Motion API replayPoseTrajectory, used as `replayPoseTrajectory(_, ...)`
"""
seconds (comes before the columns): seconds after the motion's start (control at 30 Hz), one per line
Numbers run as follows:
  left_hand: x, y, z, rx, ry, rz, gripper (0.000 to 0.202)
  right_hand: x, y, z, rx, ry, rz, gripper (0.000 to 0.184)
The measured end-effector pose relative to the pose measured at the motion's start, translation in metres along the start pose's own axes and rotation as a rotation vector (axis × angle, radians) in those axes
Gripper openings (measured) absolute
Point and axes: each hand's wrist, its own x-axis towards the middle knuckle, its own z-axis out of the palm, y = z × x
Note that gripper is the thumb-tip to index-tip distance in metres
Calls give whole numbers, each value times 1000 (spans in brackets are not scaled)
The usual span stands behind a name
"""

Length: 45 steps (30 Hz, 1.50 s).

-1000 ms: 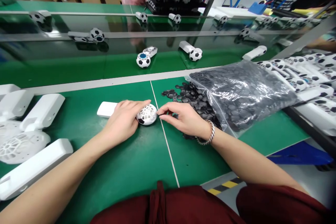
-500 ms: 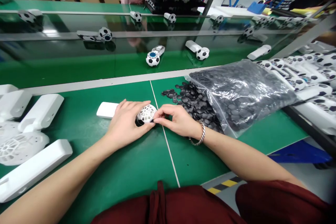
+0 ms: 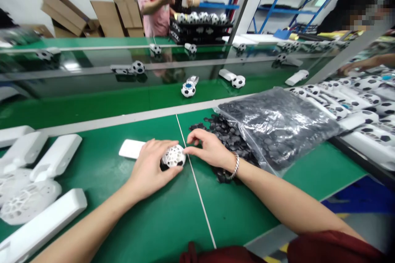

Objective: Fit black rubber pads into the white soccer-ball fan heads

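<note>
A white hand-held fan with a ball-shaped grille head (image 3: pixel 174 156) lies on the green table (image 3: pixel 123 222), its white handle (image 3: pixel 131 148) pointing left. My left hand (image 3: pixel 150 167) wraps round the grille head and holds it down. My right hand (image 3: pixel 207 148) is at the head's right edge, thumb and forefinger pinched against it, other fingers curled; what they pinch is too small to make out. Just right of that hand lies a loose pile of small black pieces (image 3: pixel 226 127).
A clear plastic bag (image 3: pixel 277 125) of black pieces spills onto the table at right. White fan parts (image 3: pixel 37 172) lie at left, finished ball-patterned fans (image 3: pixel 348 98) at right. More fans (image 3: pixel 188 89) ride the conveyor beyond. Two people stand by a black crate (image 3: pixel 197 33) at the back.
My head has tilted up, showing the people at the back. My right hand stays at the grille's right edge; the left hand keeps its hold. Fans on the belt have drifted right.
</note>
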Motion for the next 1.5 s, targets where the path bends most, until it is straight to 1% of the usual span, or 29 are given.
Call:
replayPoseTrajectory(0.07, -1, -1, -2, 0, -39, 16, 59, 4, 11, -13, -304, 106, 61, 18)
replayPoseTrajectory(0.1, -1, -1, -4, 4, -52, 15, 61, 5, 17, -19, -447, 133, 100, 17)
replayPoseTrajectory(0.17, -2, -3, -7, 0, -83, 25, 58, 6, 27, -25, -628, 101, 144, 14)
replayPoseTrajectory(0.23, -2, -5, -11, -26, -137, 60, 55, 5, 32, -25, -666, 21, 136, 11)
replayPoseTrajectory(0.3, -4, -5, -13, -47, -191, 79, 58, 3, 31, -23, -650, -29, 117, 11)
replayPoseTrajectory(0.33, -5, -5, -12, -47, -198, 65, 60, 2, 29, -21, -635, -41, 109, 10)
replayPoseTrajectory(0.43, -7, -1, -8, -27, -132, -27, 56, -1, 18, -20, -530, -45, 95, 10)
replayPoseTrajectory(0.5, -7, 1, -4, -33, -85, -49, 52, -3, 10, -21, -385, -38, 93, 10)
replayPoseTrajectory(0.53, -7, 1, -4, -45, -82, -42, 50, -4, 5, -22, -298, -39, 87, 10)
replayPoseTrajectory(0.63, -4, -2, -6, -98, -131, 0, 49, -6, -5, -22, -71, -74, 63, 8)
replayPoseTrajectory(0.7, -3, -4, -9, -135, -162, 18, 51, -8, -9, -21, 12, -92, 57, 11)
replayPoseTrajectory(0.77, -2, -7, -10, -175, -169, 21, 54, -10, -12, -20, 45, -92, 23, 14)
replayPoseTrajectory(0.83, -2, -8, -10, -209, -159, 17, 55, -11, -13, -17, 34, -71, -66, 16)
replayPoseTrajectory(0.93, -2, -8, -9, -239, -157, 10, 55, -12, -14, -12, -30, -11, -204, 13)
replayPoseTrajectory(1.0, -2, -8, -8, -256, -170, 15, 54, -13, -15, -9, -18, -21, -229, 13)
replayPoseTrajectory(1.13, -1, -9, -8, -276, -170, 45, 52, -13, -20, -6, 48, -149, -223, 18)
replayPoseTrajectory(1.2, 0, -10, -8, -280, -166, 58, 51, -14, -21, -5, 66, -175, -225, 17)
replayPoseTrajectory(1.23, 0, -10, -8, -281, -166, 61, 51, -14, -21, -4, 85, -179, -208, 15)
replayPoseTrajectory(1.37, -1, -10, -6, -282, -164, 59, 51, -15, -21, -3, 229, -165, -67, 8)
replayPoseTrajectory(1.5, -2, -8, -2, -291, -131, 42, 51, -16, -23, 1, 284, -131, -20, 4)
